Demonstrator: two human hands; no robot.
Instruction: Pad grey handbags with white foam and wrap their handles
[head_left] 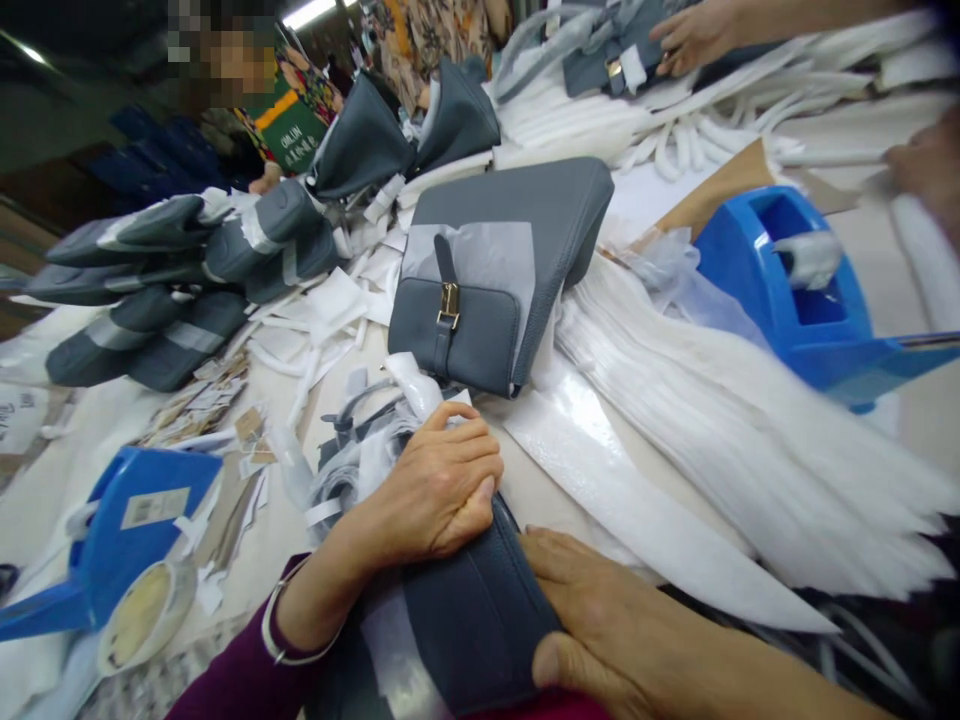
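Observation:
A dark blue-grey handbag point(480, 610) lies tilted close to my body, at the bottom middle of the head view. My left hand point(442, 485) is closed over its upper edge, fingers curled together. At the bag's right side, my right hand point(592, 610) grips the edge, thumb on the near face and fingers along the far side. A translucent wrapping strip point(397, 650) crosses the bag's lower left. Wrapped straps point(345, 480) bunch up beside my left wrist. Just beyond my hands stands another grey bag point(510, 200) with a buckled front pocket point(457, 335).
White foam strips point(675, 400) spread to the right, near a blue tape dispenser point(787, 290). A second blue dispenser point(142, 520) and a tape roll point(146, 615) sit at left. Stacked grey bags point(180, 260) lie behind. A co-worker's hand point(697, 40) touches a bag at the top right.

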